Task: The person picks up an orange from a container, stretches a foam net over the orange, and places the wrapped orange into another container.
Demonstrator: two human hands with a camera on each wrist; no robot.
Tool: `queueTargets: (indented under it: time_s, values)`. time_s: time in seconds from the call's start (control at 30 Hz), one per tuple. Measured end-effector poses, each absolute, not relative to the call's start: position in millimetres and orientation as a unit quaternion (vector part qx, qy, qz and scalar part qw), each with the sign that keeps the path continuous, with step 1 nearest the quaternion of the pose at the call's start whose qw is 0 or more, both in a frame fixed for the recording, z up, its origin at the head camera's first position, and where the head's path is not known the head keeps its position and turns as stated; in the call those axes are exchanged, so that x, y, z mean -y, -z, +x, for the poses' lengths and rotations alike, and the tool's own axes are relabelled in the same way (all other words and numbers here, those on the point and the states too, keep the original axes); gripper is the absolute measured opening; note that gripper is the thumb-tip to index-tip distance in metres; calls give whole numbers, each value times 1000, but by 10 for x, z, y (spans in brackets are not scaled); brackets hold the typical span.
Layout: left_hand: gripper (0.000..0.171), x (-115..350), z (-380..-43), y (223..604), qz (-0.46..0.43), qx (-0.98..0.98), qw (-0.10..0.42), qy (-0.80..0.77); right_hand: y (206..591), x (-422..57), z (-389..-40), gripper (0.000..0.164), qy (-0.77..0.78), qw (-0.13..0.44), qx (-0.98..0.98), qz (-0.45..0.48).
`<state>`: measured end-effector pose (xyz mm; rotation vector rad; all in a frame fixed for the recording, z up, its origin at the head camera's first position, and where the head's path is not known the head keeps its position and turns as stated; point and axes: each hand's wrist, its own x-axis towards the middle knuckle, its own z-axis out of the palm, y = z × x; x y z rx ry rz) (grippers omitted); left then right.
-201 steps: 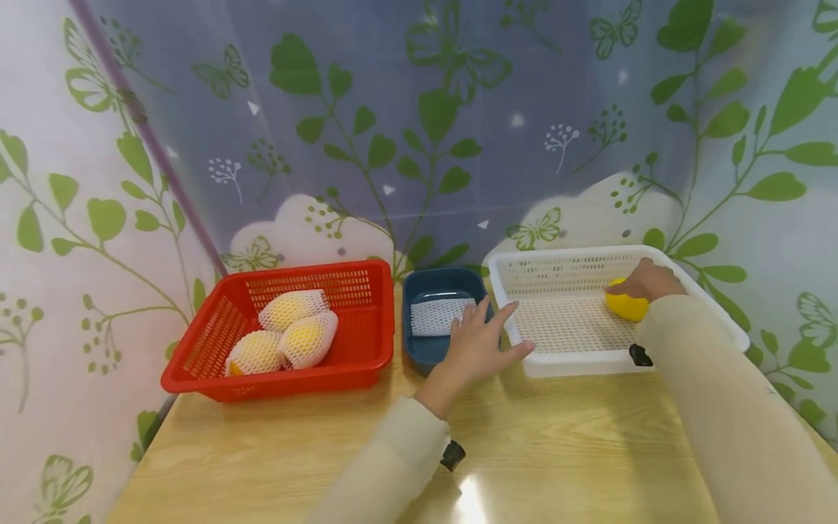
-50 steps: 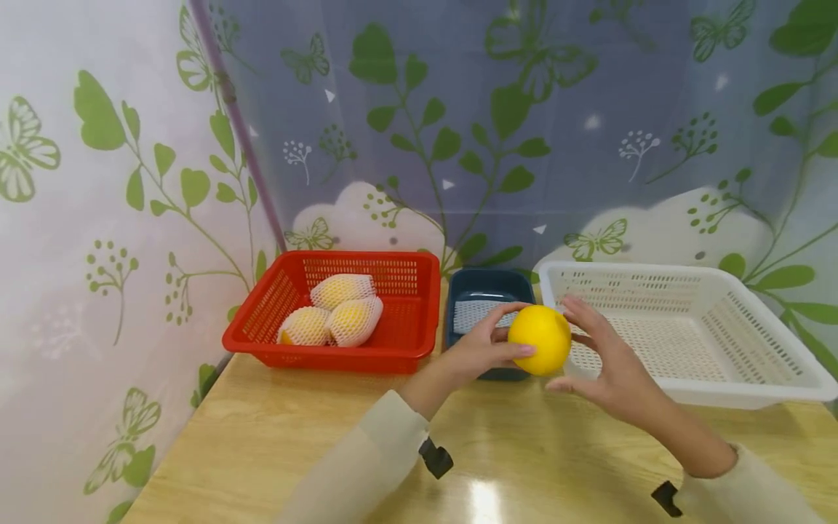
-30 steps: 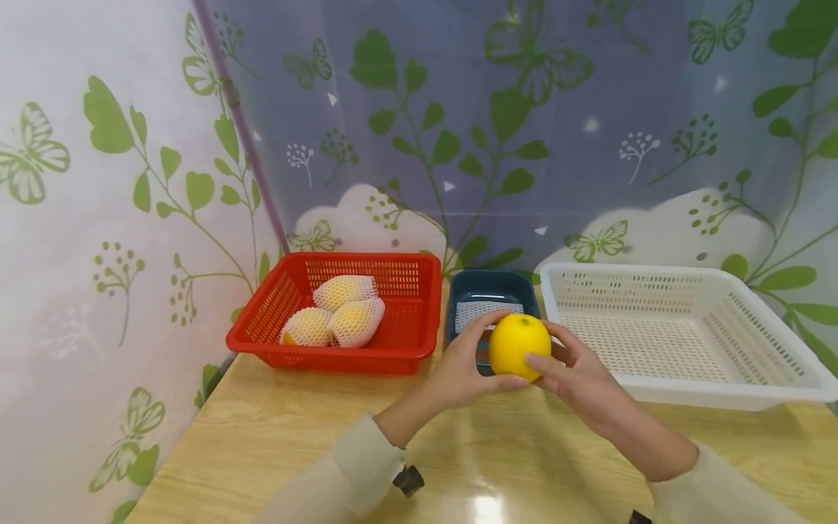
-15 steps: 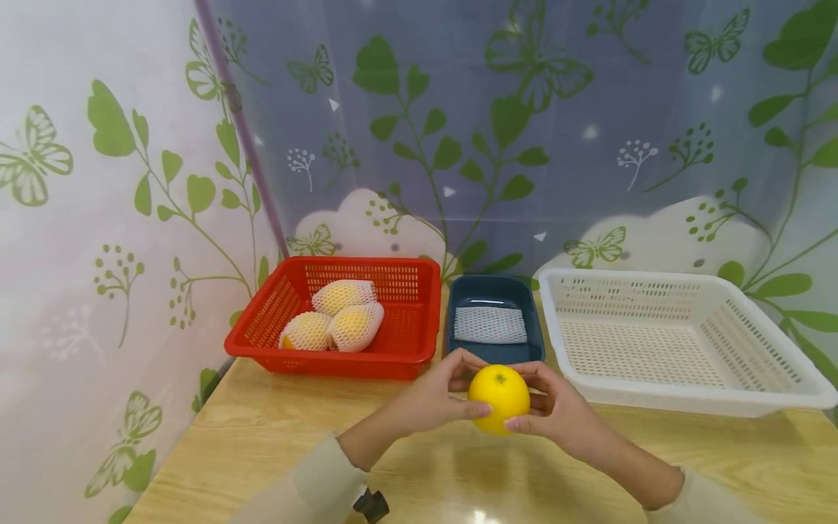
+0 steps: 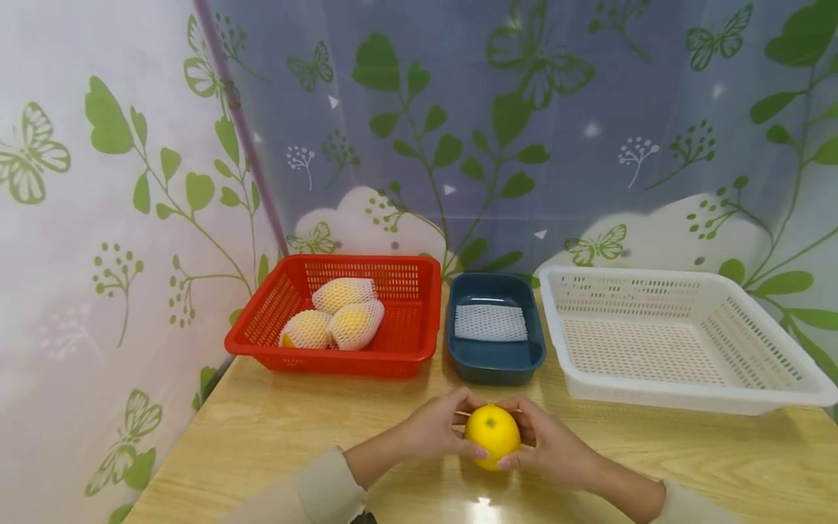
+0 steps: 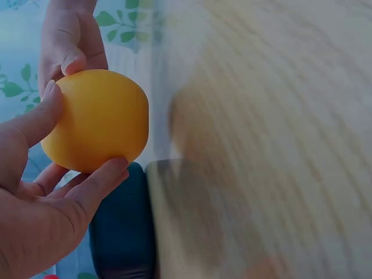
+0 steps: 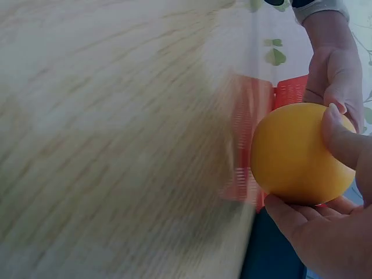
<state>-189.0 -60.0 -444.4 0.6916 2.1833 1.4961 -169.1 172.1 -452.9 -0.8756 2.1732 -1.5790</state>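
Between both hands, low over the near part of the table, is a yellow-orange round orange (image 5: 492,437) with its green stem end facing up. My left hand (image 5: 435,428) grips its left side, thumb in front and fingers behind. On the opposite side, my right hand (image 5: 553,445) holds it the same way. Both wrist views show a small gap between the orange (image 6: 99,122) and the tabletop. Just beyond the hands stands a dark blue bin (image 5: 497,362), where a white foam net sleeve (image 5: 490,323) lies flat.
At the left, a red basket (image 5: 340,364) bears 3 yellow fruits in foam nets (image 5: 353,325). A white slotted basket (image 5: 694,393) stands at the right. The wooden table (image 5: 262,429) runs back to a patterned curtain (image 5: 406,175).
The right hand has lifted the orange out of the white basket, and the left hand has come off the blue bin onto it. Together they have brought it down toward the table's near side.
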Motion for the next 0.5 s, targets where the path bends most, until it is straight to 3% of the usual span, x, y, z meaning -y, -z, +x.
queueTargets:
  time_s: [0.5]
  values:
    - [49,596,-1871,4498,289,-803,193,-484,4613,-1715,-1670,59,464,73,-804,-364]
